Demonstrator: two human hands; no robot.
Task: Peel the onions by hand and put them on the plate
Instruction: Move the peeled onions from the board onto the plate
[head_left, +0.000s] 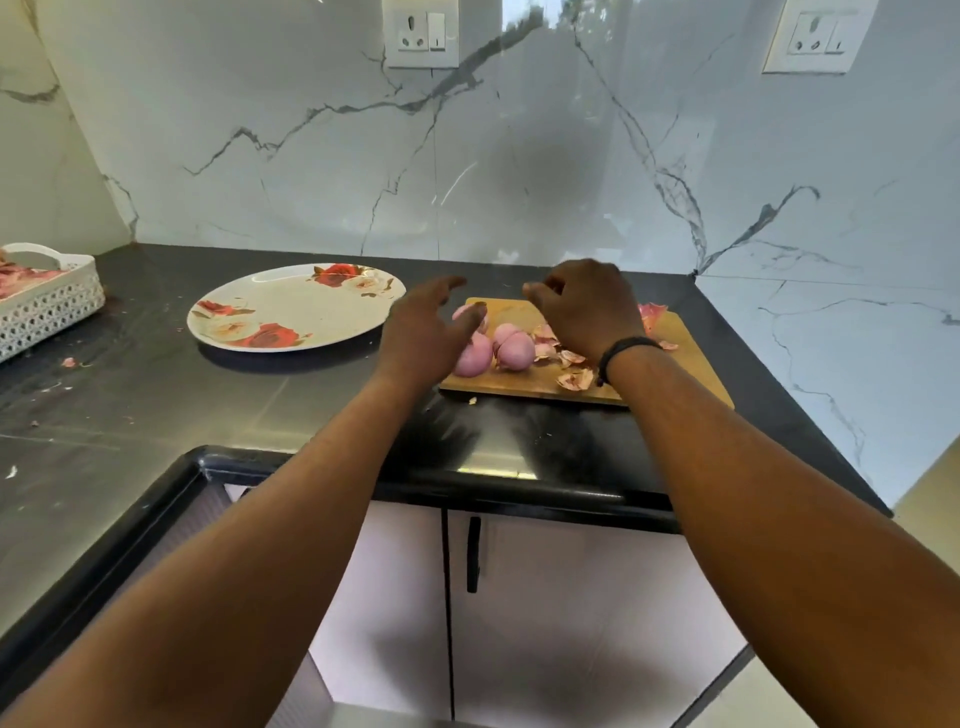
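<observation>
With peeled onions (493, 349) on the cutting board (519, 382), left hand (423, 332) spread empty and right hand (582, 306) loosely curled, seemingly empty: cup one onion fully, then carry to the plate (291, 312).

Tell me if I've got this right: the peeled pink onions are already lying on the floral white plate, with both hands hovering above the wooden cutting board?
Not quite. The head view shows the floral white plate holding nothing; the peeled pink onions lie on the wooden cutting board, among loose skins. The left hand and right hand do hover above that board.
</observation>
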